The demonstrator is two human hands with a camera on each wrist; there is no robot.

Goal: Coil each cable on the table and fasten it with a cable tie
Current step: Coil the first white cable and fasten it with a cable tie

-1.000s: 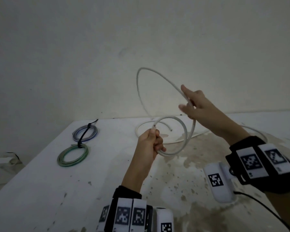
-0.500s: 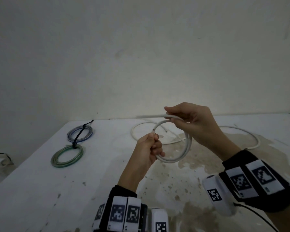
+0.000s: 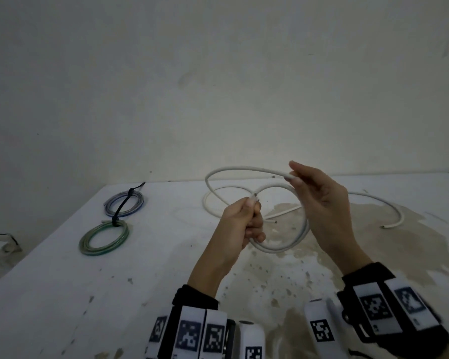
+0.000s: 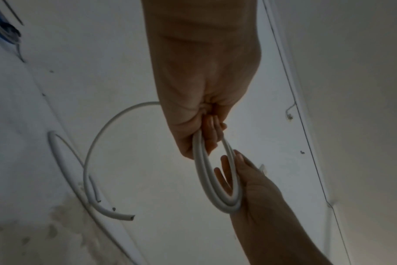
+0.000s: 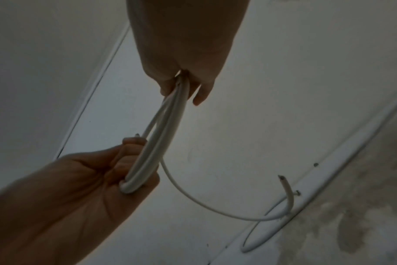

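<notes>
Left hand [image 3: 240, 224] gripped the white cable [image 3: 283, 244] coil, right hand [image 3: 319, 200] pinched the next loop just beside it; I'd have matched the loop size before stacking it.

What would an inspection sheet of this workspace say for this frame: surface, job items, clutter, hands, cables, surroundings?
Surface: white table, stained brown towards the right.
Job's things: white cable part-coiled in the air, its tail trailing onto the table.
Clutter: nothing seen.
Grippers: left hand grips the coil; right hand holds its far side, guiding a new loop.
Cables: blue coil and green coil lie at the left with a black tie; another white cable lies loose at the right.
Surroundings: bare wall.
</notes>
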